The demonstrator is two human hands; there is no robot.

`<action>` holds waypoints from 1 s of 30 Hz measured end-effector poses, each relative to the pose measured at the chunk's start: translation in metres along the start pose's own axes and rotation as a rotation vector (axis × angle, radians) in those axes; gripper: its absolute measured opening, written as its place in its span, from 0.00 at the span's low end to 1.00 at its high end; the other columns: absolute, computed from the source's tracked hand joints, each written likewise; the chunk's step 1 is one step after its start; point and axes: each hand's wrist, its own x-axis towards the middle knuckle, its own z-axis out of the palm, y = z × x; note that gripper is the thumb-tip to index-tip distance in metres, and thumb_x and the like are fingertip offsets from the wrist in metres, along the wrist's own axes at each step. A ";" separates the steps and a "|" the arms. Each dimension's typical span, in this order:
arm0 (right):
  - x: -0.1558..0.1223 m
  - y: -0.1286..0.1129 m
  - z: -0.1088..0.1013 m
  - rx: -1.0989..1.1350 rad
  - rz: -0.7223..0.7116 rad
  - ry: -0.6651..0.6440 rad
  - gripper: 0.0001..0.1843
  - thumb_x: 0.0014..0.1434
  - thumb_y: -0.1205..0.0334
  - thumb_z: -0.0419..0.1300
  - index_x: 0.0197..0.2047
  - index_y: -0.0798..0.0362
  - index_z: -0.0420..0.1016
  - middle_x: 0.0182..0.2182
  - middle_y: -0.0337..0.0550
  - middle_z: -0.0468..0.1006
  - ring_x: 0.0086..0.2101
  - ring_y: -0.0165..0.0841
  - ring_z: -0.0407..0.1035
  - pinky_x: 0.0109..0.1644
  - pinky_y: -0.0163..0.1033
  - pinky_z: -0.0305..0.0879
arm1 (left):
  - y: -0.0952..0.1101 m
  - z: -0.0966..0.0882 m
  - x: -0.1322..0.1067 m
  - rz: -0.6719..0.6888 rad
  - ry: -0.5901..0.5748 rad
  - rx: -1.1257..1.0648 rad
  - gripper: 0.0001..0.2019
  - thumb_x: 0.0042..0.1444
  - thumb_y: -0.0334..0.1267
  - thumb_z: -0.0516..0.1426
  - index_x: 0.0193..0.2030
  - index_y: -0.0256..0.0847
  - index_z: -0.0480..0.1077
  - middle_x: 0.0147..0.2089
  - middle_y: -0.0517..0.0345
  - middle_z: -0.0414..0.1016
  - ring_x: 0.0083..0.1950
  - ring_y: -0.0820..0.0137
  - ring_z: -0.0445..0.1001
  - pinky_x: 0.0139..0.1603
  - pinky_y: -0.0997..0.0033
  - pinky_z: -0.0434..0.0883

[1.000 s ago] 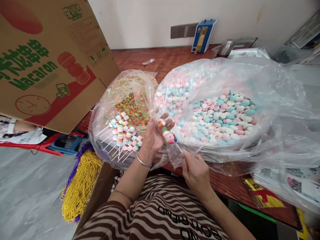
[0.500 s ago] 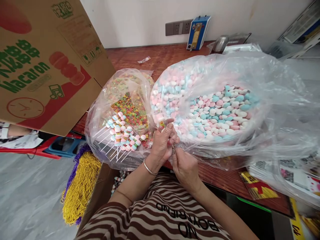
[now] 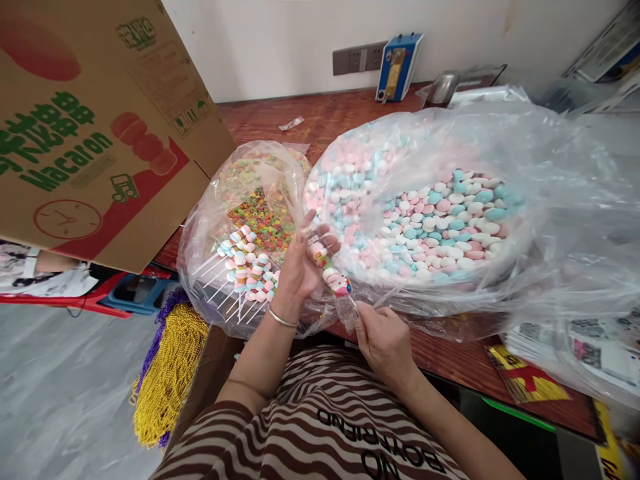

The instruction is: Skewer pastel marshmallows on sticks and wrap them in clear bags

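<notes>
A marshmallow skewer in a clear wrapper slants between my hands, with a small colourful piece near its lower end. My right hand is closed on its stick, thumb and forefinger pinched together. My left hand, with a bangle at the wrist, is open, its palm and loosely spread fingers against the upper part of the wrapped skewer. Left of that hand, several marshmallow skewers with white sticks lie on a clear bag of small multicoloured candies. Beyond my right hand is a large clear bag of pink, white and blue marshmallows.
A big printed cardboard box stands at the left. Against the wall is a blue device beside a socket strip. Gold and purple bead strings hang at lower left. A yellow-red packet lies at the table's right edge.
My left hand has uncurled from the skewer and shifted left, exposing the wrapped marshmallows. My right hand has moved slightly right and down, holding the stick. The view has shifted a little.
</notes>
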 end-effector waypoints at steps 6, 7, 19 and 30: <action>0.000 -0.006 0.004 0.031 0.043 0.007 0.12 0.71 0.69 0.48 0.39 0.54 0.71 0.20 0.37 0.69 0.23 0.33 0.59 0.32 0.38 0.53 | -0.007 0.013 -0.002 -0.132 -0.019 -0.147 0.12 0.57 0.40 0.67 0.43 0.37 0.74 0.22 0.72 0.55 0.16 0.87 0.50 0.16 0.85 0.52; 0.001 -0.007 0.004 0.032 0.060 0.009 0.13 0.71 0.69 0.48 0.38 0.54 0.71 0.19 0.37 0.68 0.23 0.33 0.59 0.31 0.38 0.52 | -0.013 0.016 -0.005 -0.147 -0.008 -0.162 0.12 0.56 0.40 0.68 0.42 0.37 0.73 0.22 0.73 0.55 0.17 0.87 0.50 0.17 0.85 0.52; 0.006 -0.002 0.019 -0.001 0.187 0.048 0.16 0.73 0.64 0.45 0.33 0.51 0.66 0.21 0.39 0.69 0.23 0.34 0.60 0.29 0.39 0.50 | -0.057 0.025 -0.028 -0.122 0.069 0.113 0.20 0.48 0.47 0.71 0.37 0.40 0.68 0.23 0.70 0.63 0.23 0.80 0.62 0.29 0.77 0.67; 0.013 0.007 0.013 -0.004 0.307 0.057 0.16 0.72 0.62 0.46 0.32 0.51 0.66 0.20 0.38 0.69 0.22 0.33 0.64 0.29 0.38 0.52 | -0.065 -0.019 -0.048 0.376 0.032 0.907 0.21 0.60 0.42 0.63 0.57 0.44 0.64 0.53 0.49 0.74 0.46 0.68 0.79 0.50 0.64 0.75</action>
